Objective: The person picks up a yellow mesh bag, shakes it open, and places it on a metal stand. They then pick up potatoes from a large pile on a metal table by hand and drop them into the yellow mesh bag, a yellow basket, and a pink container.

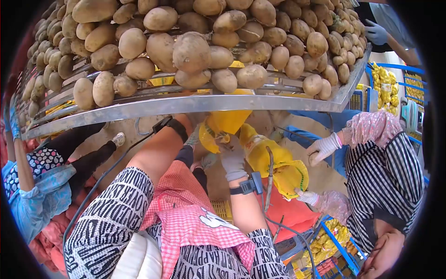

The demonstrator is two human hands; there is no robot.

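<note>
My right hand [233,162], in a pale glove, is below the rack's front edge. Its fingers are closed on the rim of a yellow mesh bag [210,137]. My left forearm [160,151] reaches up to the metal edge of the rack, and the left hand is hidden behind that edge. Above both arms, many brown potatoes [191,52] lie on the slatted metal rack [186,105]. Beside my right hand hangs another yellow mesh bag [262,151], its mouth open toward a co-worker's gloved hand [306,197].
At the right stands a co-worker in a striped apron [383,181], one gloved hand [324,148] raised. Another person in blue [44,186] is at the left. Filled yellow bags [383,86] sit in blue frames. A black cable [100,181] runs along my left arm.
</note>
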